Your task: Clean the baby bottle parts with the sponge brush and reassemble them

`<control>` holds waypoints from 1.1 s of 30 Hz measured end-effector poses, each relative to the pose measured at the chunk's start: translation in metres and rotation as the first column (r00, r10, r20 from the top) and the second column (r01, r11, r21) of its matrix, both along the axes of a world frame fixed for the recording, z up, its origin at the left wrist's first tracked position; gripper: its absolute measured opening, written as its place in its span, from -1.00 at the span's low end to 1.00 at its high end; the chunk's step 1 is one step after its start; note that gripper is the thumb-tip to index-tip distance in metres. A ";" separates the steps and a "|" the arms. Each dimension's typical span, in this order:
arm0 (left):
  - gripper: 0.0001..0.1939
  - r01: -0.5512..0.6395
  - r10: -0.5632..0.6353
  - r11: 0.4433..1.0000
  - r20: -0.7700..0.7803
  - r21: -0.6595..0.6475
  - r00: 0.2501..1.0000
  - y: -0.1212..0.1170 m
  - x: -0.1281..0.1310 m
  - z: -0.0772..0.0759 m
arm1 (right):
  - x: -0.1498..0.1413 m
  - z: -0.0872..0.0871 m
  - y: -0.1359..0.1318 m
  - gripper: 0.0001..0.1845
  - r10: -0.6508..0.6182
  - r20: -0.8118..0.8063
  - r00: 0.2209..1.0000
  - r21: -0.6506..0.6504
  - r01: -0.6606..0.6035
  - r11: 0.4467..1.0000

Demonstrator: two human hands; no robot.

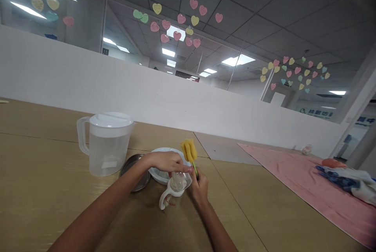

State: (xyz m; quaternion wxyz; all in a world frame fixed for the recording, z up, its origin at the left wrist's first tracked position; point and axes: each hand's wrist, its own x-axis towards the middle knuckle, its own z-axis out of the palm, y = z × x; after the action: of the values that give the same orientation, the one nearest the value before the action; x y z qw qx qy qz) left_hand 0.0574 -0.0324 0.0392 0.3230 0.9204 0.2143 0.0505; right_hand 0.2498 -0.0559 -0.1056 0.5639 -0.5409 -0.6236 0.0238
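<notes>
My right hand (200, 187) is closed around the green handle of a yellow sponge brush (189, 150), its head pointing up. Reaching across from the left, my left hand (170, 162) has its fingers bent over a small clear cup (178, 181) and grips it from above; the thumb is hidden. Just under that cup stands a clear measuring jug (175, 199) with a white handle and red markings. One left finger reaches close to the brush handle; whether it touches cannot be told. Behind the left hand is a white plate (158, 177), partly covered, with contents I cannot make out.
A large lidded plastic pitcher (110, 146) stands at the left, beside a round metal dish (142, 183) partly hidden by my left forearm. A pink cloth (293, 177) covers the table's right side, with a bundle of fabric (349, 181) on it. A white low wall (164, 103) bounds the back.
</notes>
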 end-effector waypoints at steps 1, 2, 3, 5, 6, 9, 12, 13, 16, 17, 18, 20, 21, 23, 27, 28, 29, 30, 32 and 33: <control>-0.38 0.006 -0.006 1.000 -0.005 -0.004 1.000 0.002 0.000 0.000 | 0.000 0.000 0.000 -0.53 -0.002 -0.005 1.000 0.002 0.002 1.000; -0.37 0.012 -0.012 1.000 -0.011 -0.016 1.000 0.004 -0.001 -0.001 | -0.001 0.000 0.000 -0.52 -0.006 -0.009 1.000 0.000 0.006 1.000; -0.35 0.016 -0.016 0.999 -0.014 -0.033 1.000 0.005 -0.001 -0.001 | -0.001 0.000 0.000 -0.50 -0.009 -0.011 1.000 -0.003 0.009 1.000; -0.34 0.027 -0.028 0.997 -0.014 -0.078 1.000 0.008 -0.003 -0.002 | -0.001 0.000 0.001 -0.47 -0.015 -0.016 1.000 -0.008 0.015 1.000; -0.34 0.030 -0.031 0.995 -0.004 -0.098 1.000 0.009 -0.004 -0.003 | -0.001 0.000 0.001 -0.46 -0.017 -0.017 1.000 -0.010 0.017 1.000; -0.33 0.044 -0.037 0.987 0.047 -0.154 0.998 0.014 -0.006 -0.006 | 0.000 0.000 0.001 -0.48 -0.023 -0.017 1.000 -0.017 0.023 1.000; -0.29 0.086 -0.069 0.968 0.079 -0.234 0.994 0.020 -0.007 -0.012 | 0.000 0.000 0.002 -0.49 -0.028 -0.016 0.999 -0.018 0.027 0.999; -0.26 0.103 -0.081 0.958 0.089 -0.269 0.993 0.023 -0.007 -0.014 | 0.000 0.000 0.002 -0.49 -0.029 -0.017 0.999 -0.018 0.029 0.999; -0.23 0.124 -0.073 0.917 0.145 -0.379 0.987 0.031 -0.006 -0.021 | 0.000 0.000 0.002 -0.48 -0.029 -0.015 0.999 -0.027 0.028 0.999; -0.23 0.126 -0.061 0.902 0.165 -0.413 0.984 0.033 -0.006 -0.024 | 0.001 -0.001 0.002 -0.48 -0.031 -0.013 0.999 -0.031 0.031 0.999; -0.24 0.127 -0.052 0.888 0.179 -0.442 0.983 0.035 -0.006 -0.026 | 0.001 -0.001 0.002 -0.48 -0.036 -0.011 0.999 -0.034 0.035 0.999; -0.23 0.133 -0.036 0.869 0.208 -0.476 0.977 0.038 -0.006 -0.029 | 0.001 -0.001 0.003 -0.47 -0.044 -0.009 0.999 -0.039 0.043 0.998; -0.23 0.143 -0.029 0.854 0.228 -0.501 0.973 0.039 -0.007 -0.031 | 0.001 -0.002 0.003 -0.46 -0.045 -0.008 0.999 -0.042 0.044 0.998; -0.27 0.174 -0.010 0.809 0.282 -0.562 0.959 0.040 -0.008 -0.032 | 0.001 -0.003 0.003 -0.46 -0.038 -0.006 0.999 -0.046 0.037 0.998; -0.32 0.244 0.066 0.730 0.421 -0.639 0.904 0.041 -0.012 -0.029 | 0.001 -0.003 0.004 -0.46 -0.029 -0.010 1.000 -0.040 0.029 0.999; -0.31 0.253 0.081 0.728 0.447 -0.637 0.891 0.041 -0.014 -0.028 | 0.001 -0.003 0.003 -0.46 -0.031 -0.012 0.999 -0.037 0.030 0.999; -0.30 0.260 0.093 0.730 0.469 -0.633 0.878 0.041 -0.017 -0.026 | 0.001 -0.002 0.003 -0.46 -0.031 -0.014 0.999 -0.036 0.031 0.999; -0.30 0.264 0.105 0.734 0.489 -0.625 0.866 0.041 -0.020 -0.025 | 0.001 -0.002 0.003 -0.46 -0.031 -0.012 0.999 -0.035 0.030 0.999; -0.28 0.258 0.145 0.747 0.529 -0.613 0.836 0.041 -0.027 -0.020 | 0.001 -0.002 0.004 -0.47 -0.031 -0.003 1.000 -0.034 0.031 0.999; -0.26 0.247 0.170 0.754 0.545 -0.608 0.821 0.040 -0.032 -0.017 | 0.001 -0.002 0.004 -0.47 -0.032 0.005 0.999 -0.033 0.032 0.999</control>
State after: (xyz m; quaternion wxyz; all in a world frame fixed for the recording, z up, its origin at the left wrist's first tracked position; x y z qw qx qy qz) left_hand 0.0252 0.0079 0.0224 0.6736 0.6938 0.0917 0.2377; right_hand 0.2512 -0.0522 -0.1081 0.5539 -0.5600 -0.6157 0.0242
